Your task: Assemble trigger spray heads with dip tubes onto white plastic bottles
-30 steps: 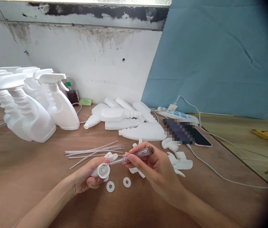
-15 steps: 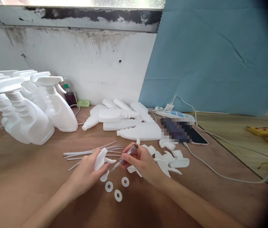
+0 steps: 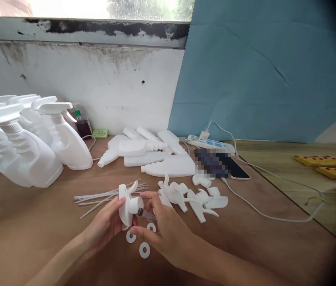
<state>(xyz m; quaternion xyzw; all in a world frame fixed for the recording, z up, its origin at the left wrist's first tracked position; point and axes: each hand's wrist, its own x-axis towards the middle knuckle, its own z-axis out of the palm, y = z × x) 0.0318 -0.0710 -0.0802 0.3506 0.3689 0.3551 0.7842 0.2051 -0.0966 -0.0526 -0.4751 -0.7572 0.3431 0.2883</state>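
Head view: brown tabletop (image 3: 275, 246), stained white wall (image 3: 96, 91), blue sheet (image 3: 260, 71).

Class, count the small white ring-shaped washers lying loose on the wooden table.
3: first washer below the left hand, second washer nearest the camera, third washer partly behind the right hand. Others may be hidden.

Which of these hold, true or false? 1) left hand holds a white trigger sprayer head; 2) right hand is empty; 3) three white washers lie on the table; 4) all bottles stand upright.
1) True: the left hand grips the trigger sprayer head.
2) False: the right hand holds a clear-handled tool.
3) True: three white washers lie by the hands.
4) False: capless bottles lie flat; the capped bottles stand.
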